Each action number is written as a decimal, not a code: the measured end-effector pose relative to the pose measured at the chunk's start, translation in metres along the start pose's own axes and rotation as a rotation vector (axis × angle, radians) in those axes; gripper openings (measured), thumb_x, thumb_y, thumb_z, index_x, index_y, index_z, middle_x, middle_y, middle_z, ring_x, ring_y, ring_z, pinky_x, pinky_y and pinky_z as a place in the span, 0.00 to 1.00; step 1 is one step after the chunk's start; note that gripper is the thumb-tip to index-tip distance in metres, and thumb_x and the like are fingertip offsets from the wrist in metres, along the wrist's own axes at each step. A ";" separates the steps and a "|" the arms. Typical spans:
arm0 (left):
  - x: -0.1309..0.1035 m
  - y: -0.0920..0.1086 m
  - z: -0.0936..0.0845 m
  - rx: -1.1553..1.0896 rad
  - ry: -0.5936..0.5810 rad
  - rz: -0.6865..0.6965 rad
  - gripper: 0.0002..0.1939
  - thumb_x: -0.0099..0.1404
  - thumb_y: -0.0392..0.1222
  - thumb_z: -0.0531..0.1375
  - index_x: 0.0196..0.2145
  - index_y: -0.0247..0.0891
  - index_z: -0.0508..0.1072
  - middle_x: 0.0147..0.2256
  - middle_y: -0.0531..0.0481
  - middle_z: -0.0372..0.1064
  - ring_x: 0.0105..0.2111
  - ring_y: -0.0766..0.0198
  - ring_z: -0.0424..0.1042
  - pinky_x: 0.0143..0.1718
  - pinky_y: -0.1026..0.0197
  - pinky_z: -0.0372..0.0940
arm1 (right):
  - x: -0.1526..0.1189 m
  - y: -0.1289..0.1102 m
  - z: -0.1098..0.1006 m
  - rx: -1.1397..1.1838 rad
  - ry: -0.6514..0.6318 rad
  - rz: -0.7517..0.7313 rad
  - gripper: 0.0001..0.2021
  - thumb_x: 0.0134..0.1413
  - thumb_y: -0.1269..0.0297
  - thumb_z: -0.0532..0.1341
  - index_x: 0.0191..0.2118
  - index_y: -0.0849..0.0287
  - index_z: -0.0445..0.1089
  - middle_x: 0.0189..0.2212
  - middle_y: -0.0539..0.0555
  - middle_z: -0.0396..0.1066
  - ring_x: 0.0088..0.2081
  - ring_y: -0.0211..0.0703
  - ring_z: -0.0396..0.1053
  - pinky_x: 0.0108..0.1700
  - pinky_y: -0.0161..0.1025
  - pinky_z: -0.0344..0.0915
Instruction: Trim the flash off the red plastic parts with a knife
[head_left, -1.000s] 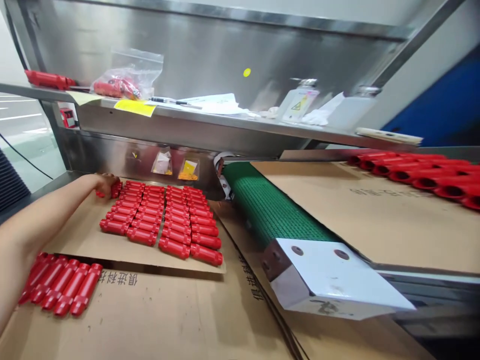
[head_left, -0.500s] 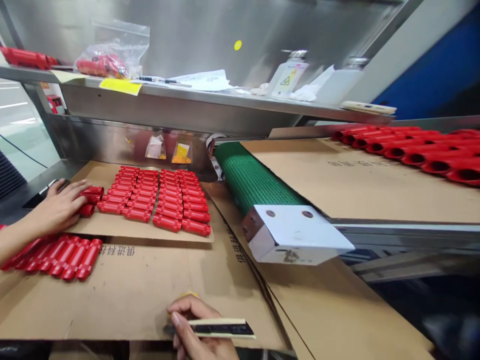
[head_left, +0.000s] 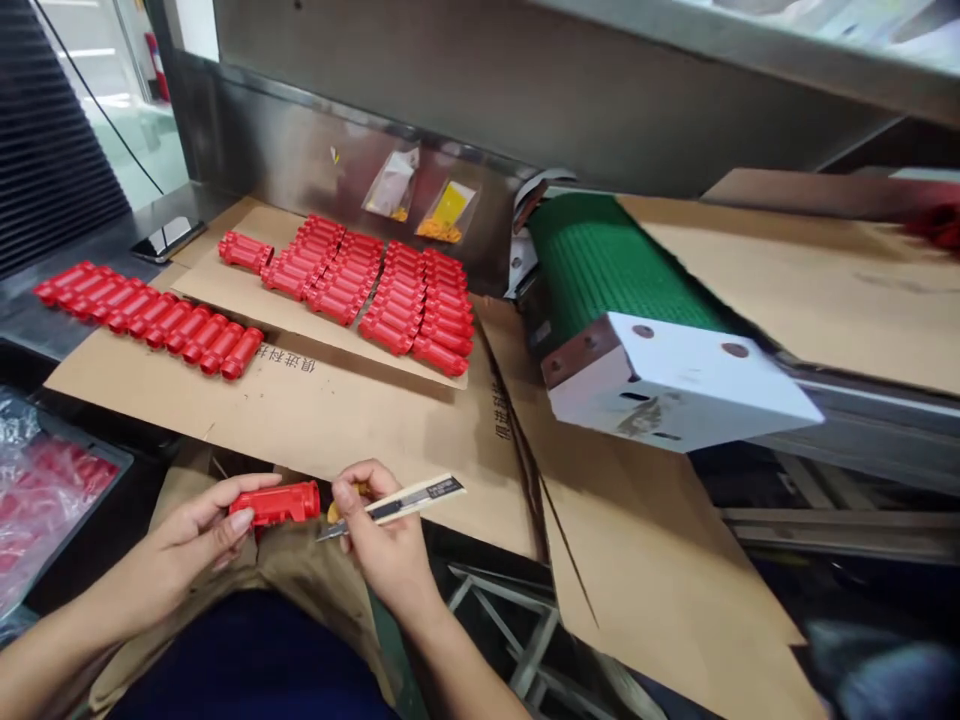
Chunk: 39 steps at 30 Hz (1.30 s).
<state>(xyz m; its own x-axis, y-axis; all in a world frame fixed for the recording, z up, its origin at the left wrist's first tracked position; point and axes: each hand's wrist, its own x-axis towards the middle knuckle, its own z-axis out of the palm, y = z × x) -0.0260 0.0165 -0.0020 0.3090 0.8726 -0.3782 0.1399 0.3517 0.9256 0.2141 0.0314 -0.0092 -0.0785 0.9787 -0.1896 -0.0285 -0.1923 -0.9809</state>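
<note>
Over my lap, my left hand [head_left: 202,525] grips a red tubular plastic part [head_left: 281,503] between thumb and fingers, its end pointing right. Close to that end, my right hand [head_left: 386,530] is closed around a slim utility knife [head_left: 409,503] with a pale handle and its blade out to the left. A small yellow piece [head_left: 334,511] shows at the right fingertips; its kind is unclear. Beyond the hands, a row of red parts [head_left: 191,330] lies at the left, and further red parts [head_left: 371,285] stand in columns on a cardboard sheet [head_left: 300,325].
A green conveyor belt [head_left: 615,265] with a white metal end cover [head_left: 675,385] juts out at the right. Two small bags [head_left: 450,212] hang on the metal back wall. A phone [head_left: 169,240] lies at the left, above a grey bin [head_left: 112,480] of bagged red parts.
My left hand has left the sheet and come down to my lap with a red part. My right hand, still on the knife, is now beside it. The view has tilted down and left.
</note>
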 end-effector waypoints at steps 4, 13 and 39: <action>-0.008 -0.007 0.009 -0.121 0.152 0.018 0.22 0.66 0.57 0.70 0.53 0.45 0.81 0.28 0.52 0.74 0.24 0.66 0.64 0.25 0.67 0.60 | -0.020 0.008 0.010 0.084 -0.062 0.062 0.25 0.59 0.38 0.70 0.40 0.56 0.70 0.21 0.43 0.64 0.18 0.30 0.59 0.19 0.27 0.55; -0.006 -0.011 0.027 -0.334 0.322 -0.067 0.23 0.62 0.61 0.72 0.33 0.38 0.73 0.20 0.59 0.61 0.16 0.76 0.49 0.17 0.73 0.45 | -0.027 0.026 0.021 0.106 -0.076 0.099 0.25 0.65 0.36 0.63 0.35 0.56 0.65 0.21 0.47 0.70 0.15 0.31 0.59 0.18 0.29 0.57; 0.017 -0.006 0.022 0.130 0.556 0.214 0.17 0.73 0.51 0.63 0.28 0.41 0.73 0.25 0.53 0.69 0.21 0.66 0.69 0.23 0.65 0.64 | -0.025 0.027 0.017 -0.434 -0.088 -0.565 0.05 0.70 0.69 0.62 0.39 0.57 0.73 0.26 0.50 0.72 0.26 0.38 0.68 0.29 0.35 0.63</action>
<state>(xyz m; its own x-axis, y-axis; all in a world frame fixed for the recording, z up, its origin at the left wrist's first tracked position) -0.0005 0.0218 -0.0141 -0.1901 0.9778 -0.0879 0.2533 0.1353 0.9579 0.1979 0.0009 -0.0304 -0.2491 0.9075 0.3382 0.3090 0.4054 -0.8603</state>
